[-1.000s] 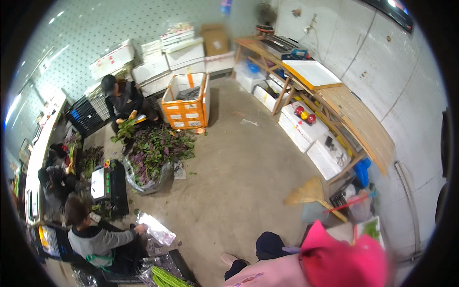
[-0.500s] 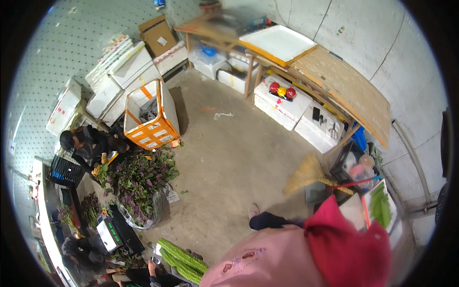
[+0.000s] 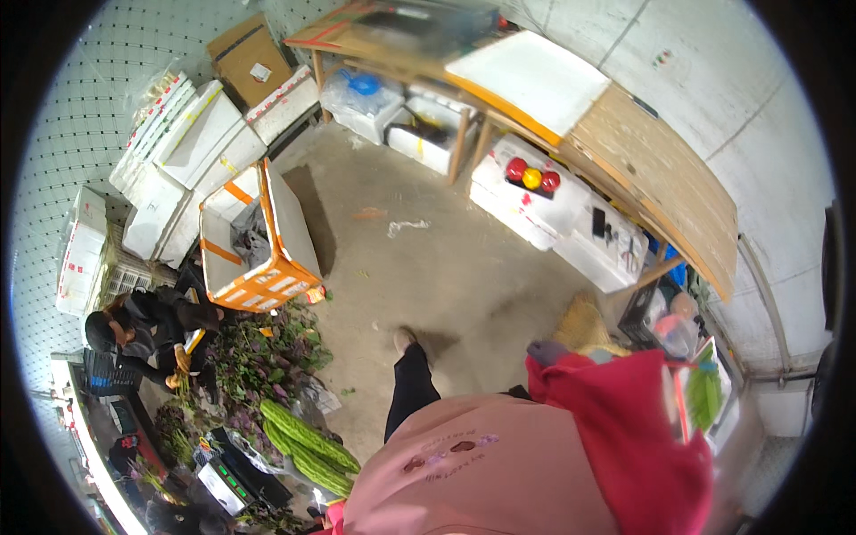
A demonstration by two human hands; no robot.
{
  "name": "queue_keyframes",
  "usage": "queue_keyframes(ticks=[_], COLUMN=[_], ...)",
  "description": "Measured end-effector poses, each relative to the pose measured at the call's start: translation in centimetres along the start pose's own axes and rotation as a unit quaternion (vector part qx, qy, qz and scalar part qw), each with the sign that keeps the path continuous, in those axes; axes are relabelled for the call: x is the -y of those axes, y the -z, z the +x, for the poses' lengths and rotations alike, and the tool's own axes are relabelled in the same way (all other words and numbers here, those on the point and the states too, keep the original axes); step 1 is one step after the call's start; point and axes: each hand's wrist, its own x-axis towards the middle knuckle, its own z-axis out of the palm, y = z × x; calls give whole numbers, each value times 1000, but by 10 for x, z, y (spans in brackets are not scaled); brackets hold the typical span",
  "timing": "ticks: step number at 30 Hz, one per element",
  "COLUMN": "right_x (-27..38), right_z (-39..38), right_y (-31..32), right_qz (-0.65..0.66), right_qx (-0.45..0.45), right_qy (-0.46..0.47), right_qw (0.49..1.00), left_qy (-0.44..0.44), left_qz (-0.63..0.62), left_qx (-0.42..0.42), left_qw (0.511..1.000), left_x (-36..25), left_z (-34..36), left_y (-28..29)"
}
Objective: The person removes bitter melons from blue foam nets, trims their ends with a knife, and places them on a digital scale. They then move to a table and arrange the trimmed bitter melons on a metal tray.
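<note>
Long green bumpy gourds [image 3: 308,446] jut out at the lower left, in front of my pink top, over the scale and plastic bag. A bit of red sleeve shows at the bottom edge beside their lower end. My left hand is hidden there, so its grip on them does not show. My right arm, in a loose red sleeve, bends out to the right. At its end is my right hand [image 3: 546,352] in a dark greyish glove, near a straw broom [image 3: 584,323]. The fingers are too small and blurred to read.
At left a person [image 3: 147,334] in dark clothes handles stems beside a heap of purple-green leaves [image 3: 267,357]. Around stand an orange-taped foam box [image 3: 299,214], a digital scale [image 3: 223,486], a wooden table [image 3: 660,160], foam boxes [image 3: 526,201] and a tray of green pods [image 3: 704,401].
My view has shifted forward and my foot has stepped out ahead. The gourds have moved up and left along with me, over the plastic bag. My right gloved hand has come into sight.
</note>
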Motion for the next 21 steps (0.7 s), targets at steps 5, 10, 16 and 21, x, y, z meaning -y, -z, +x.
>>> queue_keyframes(ticks=[5, 10, 16, 21], right_x=[23, 73, 138, 185], right_z=[31, 72, 168, 285], right_y=[-3, 28, 87, 171], right_qz=[82, 195, 261, 309], right_qx=[13, 31, 34, 22], right_qy=[-82, -184, -217, -222], right_qw=[993, 963, 940, 925], left_qy=[40, 108, 129, 104], left_qz=[-6, 1, 14, 92], left_qx=[116, 237, 234, 182], left_qw=[992, 966, 964, 973], left_x=[-15, -16, 27, 45], left_z=[186, 344, 473, 550], left_y=[-107, -234, -342, -409])
